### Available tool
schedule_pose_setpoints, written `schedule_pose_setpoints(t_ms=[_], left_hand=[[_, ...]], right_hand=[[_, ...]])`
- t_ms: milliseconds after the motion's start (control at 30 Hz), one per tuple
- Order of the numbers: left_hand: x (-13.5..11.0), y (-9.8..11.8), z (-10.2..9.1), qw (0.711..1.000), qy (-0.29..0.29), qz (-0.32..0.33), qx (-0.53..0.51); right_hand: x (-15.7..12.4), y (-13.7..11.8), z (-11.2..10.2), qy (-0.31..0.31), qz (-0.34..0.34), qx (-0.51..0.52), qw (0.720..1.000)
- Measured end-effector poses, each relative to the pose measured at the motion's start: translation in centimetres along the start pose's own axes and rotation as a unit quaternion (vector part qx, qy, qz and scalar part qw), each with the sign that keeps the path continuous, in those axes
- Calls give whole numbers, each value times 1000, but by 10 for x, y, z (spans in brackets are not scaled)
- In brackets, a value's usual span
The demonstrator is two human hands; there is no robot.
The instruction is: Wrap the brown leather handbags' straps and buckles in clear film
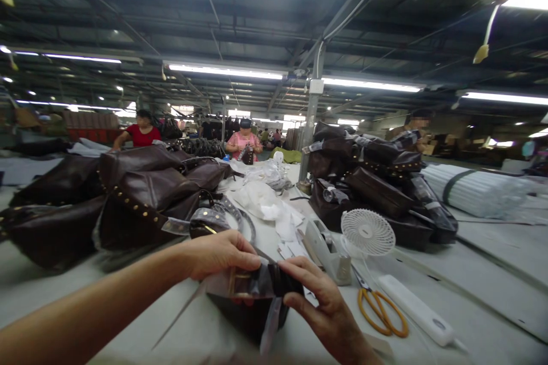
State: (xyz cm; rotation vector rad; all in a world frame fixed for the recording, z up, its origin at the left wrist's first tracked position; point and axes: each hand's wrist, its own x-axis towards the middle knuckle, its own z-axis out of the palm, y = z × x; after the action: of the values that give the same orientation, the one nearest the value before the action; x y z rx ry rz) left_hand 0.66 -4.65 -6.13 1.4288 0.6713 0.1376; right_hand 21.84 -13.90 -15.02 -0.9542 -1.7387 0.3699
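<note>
Low in the head view, my left hand (218,255) pinches one end of a dark brown strap (287,280) near its metal buckle (240,283), which has clear plastic film around it. My right hand (321,291) grips the strap's other side, thumb below and fingers on top. A loose tail of clear film (270,325) hangs down between the hands. Under them lies a dark brown leather piece (240,312), mostly hidden by the hands and strap. Just beyond my left hand is a studded brown strap coil (209,221).
Studded brown bags (145,199) are heaped on the left, more bags (377,182) on the right. A tape dispenser (331,254), white fan (368,232), orange-handled scissors (381,313) and white power strip (417,309) lie right. White paper (268,197) lies ahead. Co-workers are beyond.
</note>
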Motion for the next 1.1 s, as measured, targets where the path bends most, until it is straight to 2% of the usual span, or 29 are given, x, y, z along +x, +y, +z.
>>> schedule_pose_setpoints(t_ms=[267, 500, 667, 900, 1000, 1100], left_hand=[[0, 1, -1, 999, 5, -12, 50], [6, 12, 2, 982, 31, 40, 183], [11, 11, 4, 983, 33, 58, 169], [17, 12, 2, 987, -6, 72, 142], [22, 14, 2, 975, 14, 80, 209], [23, 19, 4, 944, 72, 112, 303]], right_hand=[[0, 4, 6, 24, -32, -21, 999], [2, 3, 0, -1, -27, -14, 1000], [4, 5, -3, 0, -24, -6, 1000], [6, 6, -4, 8, -38, -5, 999], [7, 5, -4, 11, -33, -14, 999], [9, 4, -2, 27, -16, -26, 999]])
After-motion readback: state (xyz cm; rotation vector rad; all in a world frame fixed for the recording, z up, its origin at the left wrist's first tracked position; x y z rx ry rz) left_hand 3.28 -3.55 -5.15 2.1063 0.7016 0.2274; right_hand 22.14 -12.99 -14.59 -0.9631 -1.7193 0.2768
